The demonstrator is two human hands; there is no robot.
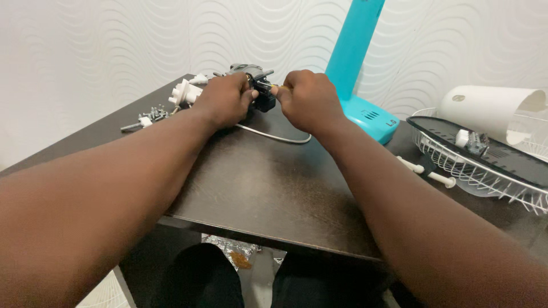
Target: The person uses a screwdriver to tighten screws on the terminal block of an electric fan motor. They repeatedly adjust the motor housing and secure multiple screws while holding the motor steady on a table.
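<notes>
Small fan motor [256,80] lay between both grips: left hand [224,101] closed around its body, right hand [305,100] pinching its near end above the bench [268,188]

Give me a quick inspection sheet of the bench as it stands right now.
Surface: dark wooden table, scuffed.
Job's things: small fan motor, held between both hands.
Clutter: loose screws; white plastic part; wire fan guard; white housing; two white pegs.
Grips: left hand closed on the motor; right hand closed around a tool handle at it.
Cables: white cord trailing from the motor.
Surroundings: turquoise fan stand; wavy white wall.
</notes>
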